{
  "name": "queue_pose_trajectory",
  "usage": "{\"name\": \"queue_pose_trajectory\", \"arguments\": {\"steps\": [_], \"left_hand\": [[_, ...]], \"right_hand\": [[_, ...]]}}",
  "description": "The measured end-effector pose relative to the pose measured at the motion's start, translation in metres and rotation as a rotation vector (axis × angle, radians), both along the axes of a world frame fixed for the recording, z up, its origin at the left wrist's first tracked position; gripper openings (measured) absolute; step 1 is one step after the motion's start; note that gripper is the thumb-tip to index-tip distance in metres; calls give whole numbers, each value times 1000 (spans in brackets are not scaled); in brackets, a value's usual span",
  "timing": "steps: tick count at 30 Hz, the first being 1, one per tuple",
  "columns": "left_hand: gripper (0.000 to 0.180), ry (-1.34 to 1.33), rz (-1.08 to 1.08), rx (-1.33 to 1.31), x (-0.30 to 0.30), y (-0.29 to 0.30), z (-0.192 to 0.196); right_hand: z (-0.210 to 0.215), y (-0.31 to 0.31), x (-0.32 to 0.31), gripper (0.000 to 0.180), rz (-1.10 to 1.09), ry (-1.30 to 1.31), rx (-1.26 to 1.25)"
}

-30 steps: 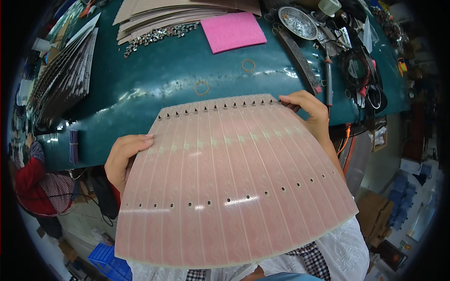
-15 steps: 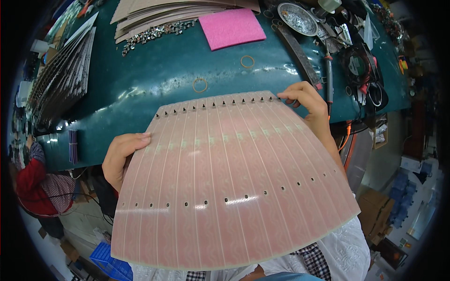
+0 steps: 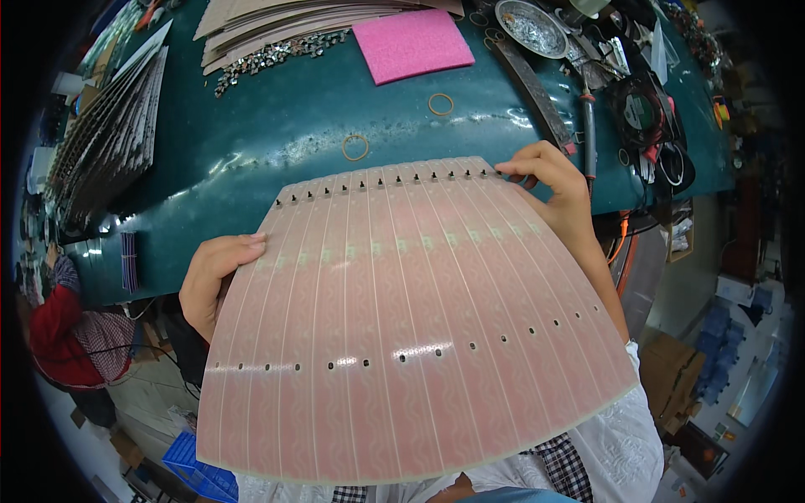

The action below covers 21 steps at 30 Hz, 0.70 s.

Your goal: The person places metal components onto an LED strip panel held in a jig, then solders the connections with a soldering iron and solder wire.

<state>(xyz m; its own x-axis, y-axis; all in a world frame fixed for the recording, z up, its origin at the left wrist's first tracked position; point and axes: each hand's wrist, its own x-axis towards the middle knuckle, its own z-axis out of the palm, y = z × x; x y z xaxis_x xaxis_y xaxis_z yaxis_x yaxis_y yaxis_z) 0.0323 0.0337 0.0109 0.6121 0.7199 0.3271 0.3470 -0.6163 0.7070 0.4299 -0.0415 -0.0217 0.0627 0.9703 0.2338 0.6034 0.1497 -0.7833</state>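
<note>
Two hands on one big pink panel (image 3: 411, 327), a scored sheet of long narrow strips with small holes along top and bottom. Left hand (image 3: 214, 281) clamps the left edge, thumb on top, fingers hidden underneath. Right hand (image 3: 558, 189) pinches the top-right corner between fingertips and thumb. Both grips are closed on the panel, nothing released. Panel is held up off the worktop (image 3: 277, 142), tilted toward the person, lower edge over the lap, upper edge near the worktop's front rim.

Progress, as a judgement: panel looks whole, no strip snapped off or separated yet (score lines all intact as far as visible), so whatever handling is meant for it appears just begun.

Outward: two rubber bands (image 3: 355, 147) lie on the green worktop just past the panel. Further back a pink foam pad (image 3: 411, 44), a stack of similar tan panels (image 3: 277, 21), scattered small metal parts (image 3: 268, 57). Soldering iron (image 3: 587, 126) and a metal dish (image 3: 530, 25) sit at right. More board stacks (image 3: 109, 142) at far left.
</note>
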Motion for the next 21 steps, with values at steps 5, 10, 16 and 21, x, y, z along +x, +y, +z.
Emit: {"name": "queue_pose_trajectory", "arguments": {"steps": [5, 10, 16, 21], "left_hand": [[35, -23, 8, 12, 2, 1, 0], [32, -30, 25, 2, 3, -1, 0], [32, -7, -7, 37, 2, 2, 1], [31, -29, 44, 30, 6, -1, 0]], "right_hand": [[-5, -1, 1, 27, -54, 209, -87], [-6, -2, 0, 24, -117, 525, -240], [-7, -4, 2, 28, -172, 578, -322], [4, -14, -8, 28, -116, 446, -24]]}}
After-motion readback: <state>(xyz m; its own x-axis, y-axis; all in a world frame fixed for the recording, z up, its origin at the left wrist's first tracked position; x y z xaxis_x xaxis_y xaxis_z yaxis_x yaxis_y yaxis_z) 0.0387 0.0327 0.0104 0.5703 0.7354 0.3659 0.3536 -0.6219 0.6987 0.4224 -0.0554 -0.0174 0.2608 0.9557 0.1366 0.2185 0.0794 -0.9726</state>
